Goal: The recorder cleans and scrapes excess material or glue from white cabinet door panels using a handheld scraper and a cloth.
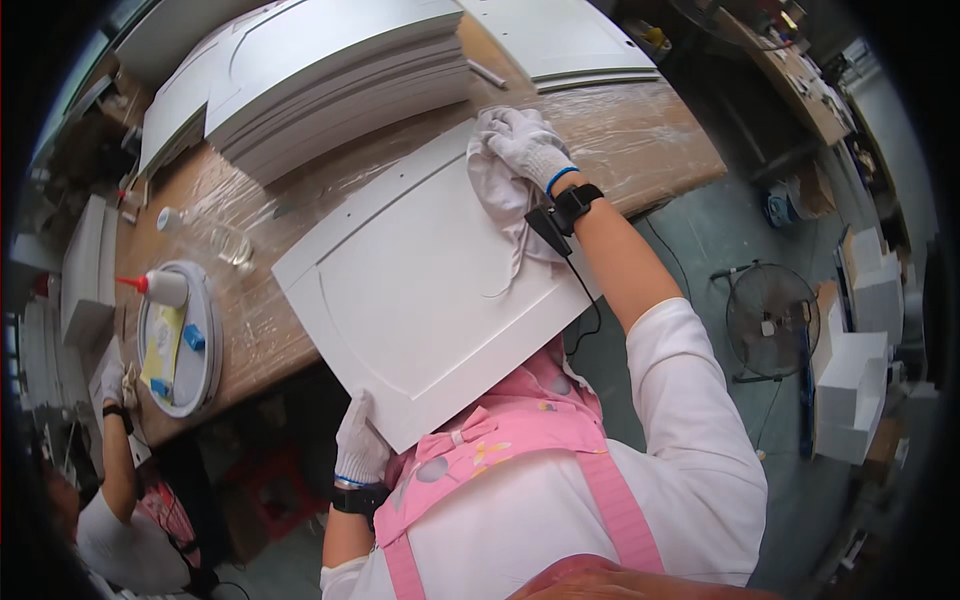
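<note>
Panel prob. mid-wipe, unfinished: R hand curled on cloth at its far corner, L hand gripping near corner.

Passage runs between white panel and round tray; stacked panels block beyond.

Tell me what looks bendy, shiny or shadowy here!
Head view: the stack of panels looks curved near the rim; head view: glare streaks the clear film on the table; head view: soft shadow lines a groove in the white panel.
</note>
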Available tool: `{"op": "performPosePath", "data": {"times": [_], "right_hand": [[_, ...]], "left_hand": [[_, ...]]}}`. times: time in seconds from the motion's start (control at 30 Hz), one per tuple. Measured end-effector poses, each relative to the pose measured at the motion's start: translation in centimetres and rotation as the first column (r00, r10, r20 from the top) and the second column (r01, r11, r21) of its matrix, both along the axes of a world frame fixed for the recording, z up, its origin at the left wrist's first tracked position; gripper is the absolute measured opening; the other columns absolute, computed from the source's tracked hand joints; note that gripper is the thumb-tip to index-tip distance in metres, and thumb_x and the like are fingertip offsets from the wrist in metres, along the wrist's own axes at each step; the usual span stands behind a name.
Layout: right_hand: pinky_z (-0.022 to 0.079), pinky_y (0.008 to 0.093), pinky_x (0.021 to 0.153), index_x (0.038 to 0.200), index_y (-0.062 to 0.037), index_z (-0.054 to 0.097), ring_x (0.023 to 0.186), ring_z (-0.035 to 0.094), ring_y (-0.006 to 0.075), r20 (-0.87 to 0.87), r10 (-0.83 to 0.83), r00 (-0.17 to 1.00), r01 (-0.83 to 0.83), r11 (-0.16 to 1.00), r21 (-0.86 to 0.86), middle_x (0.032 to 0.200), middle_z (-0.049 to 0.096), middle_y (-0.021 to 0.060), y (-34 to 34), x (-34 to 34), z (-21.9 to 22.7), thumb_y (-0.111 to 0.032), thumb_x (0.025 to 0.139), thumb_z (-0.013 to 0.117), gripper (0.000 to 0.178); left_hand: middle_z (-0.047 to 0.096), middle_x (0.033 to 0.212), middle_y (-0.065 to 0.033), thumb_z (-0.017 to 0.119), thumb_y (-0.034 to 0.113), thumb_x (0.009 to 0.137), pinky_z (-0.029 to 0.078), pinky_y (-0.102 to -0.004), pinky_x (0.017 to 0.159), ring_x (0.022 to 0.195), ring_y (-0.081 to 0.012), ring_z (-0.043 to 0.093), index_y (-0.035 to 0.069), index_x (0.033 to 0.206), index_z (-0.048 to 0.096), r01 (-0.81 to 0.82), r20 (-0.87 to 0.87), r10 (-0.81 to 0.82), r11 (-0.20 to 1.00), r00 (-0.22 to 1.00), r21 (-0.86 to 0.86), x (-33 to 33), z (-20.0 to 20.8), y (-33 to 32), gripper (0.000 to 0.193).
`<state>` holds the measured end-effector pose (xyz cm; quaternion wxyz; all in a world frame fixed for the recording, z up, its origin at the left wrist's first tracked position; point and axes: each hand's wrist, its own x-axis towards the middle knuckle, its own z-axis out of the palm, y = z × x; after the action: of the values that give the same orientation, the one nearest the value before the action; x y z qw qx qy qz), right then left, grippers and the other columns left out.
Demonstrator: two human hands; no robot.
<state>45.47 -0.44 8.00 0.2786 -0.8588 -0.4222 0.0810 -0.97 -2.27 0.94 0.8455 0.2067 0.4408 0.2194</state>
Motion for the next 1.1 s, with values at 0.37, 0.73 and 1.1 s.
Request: {"op": "performPosePath", "data": {"times": [0.37, 0.73, 1.1], "right_hand": [[0.05, 0.0334, 0.095, 0.129, -0.015, 0.062, 0.108, 0.063, 0.0266, -0.39, 0.885, 0.255, -0.966, 0.252, -0.061, 0.121, 0.063, 0.0136, 1.2, -28.3, 2.2, -0.013, 0.085, 0.061, 0.044], [0.042, 0.042, 0.108, 0.146, -0.0061, 0.043, 0.128, 0.052, 0.0358, 0.082, 0.348, 0.934, -0.337, 0.933, -0.131, 0.143, 0.048, 0.0233, 8.3, -9.9, -3.9, -0.035, 0.093, 0.06, 0.063], [0.052, 0.0364, 0.089, 0.12, -0.0064, 0.065, 0.098, 0.063, 0.0283, -0.611, 0.781, -0.127, -0.991, -0.081, 0.104, 0.111, 0.066, 0.0109, -5.0, -23.8, 0.6, -0.008, 0.082, 0.068, 0.039]], "left_hand": [[0.053, 0.136, -0.0152, 0.048, 0.041, 0.103, 0.049, -0.045, 0.102, 0.12, -0.0293, 0.059, 0.003, 0.144, 0.039, -0.037, 0.505, 0.05, 0.999, 0.862, -0.037, -1.5, -1.8, -2.0, 0.056], [0.045, 0.146, -0.0195, 0.029, 0.061, 0.102, 0.046, -0.0517, 0.105, 0.131, -0.0361, 0.049, 0.005, 0.15, 0.03, -0.068, 0.458, 0.099, 0.994, 0.884, -0.084, -3.0, -0.2, -0.8, 0.074], [0.029, 0.155, -0.026, 0.021, 0.081, 0.089, 0.033, -0.0747, 0.102, 0.137, -0.0545, 0.032, 0.005, 0.155, 0.017, -0.025, 0.586, 0.22, 0.946, 0.78, -0.322, -3.7, 0.1, -0.6, 0.101]]}}
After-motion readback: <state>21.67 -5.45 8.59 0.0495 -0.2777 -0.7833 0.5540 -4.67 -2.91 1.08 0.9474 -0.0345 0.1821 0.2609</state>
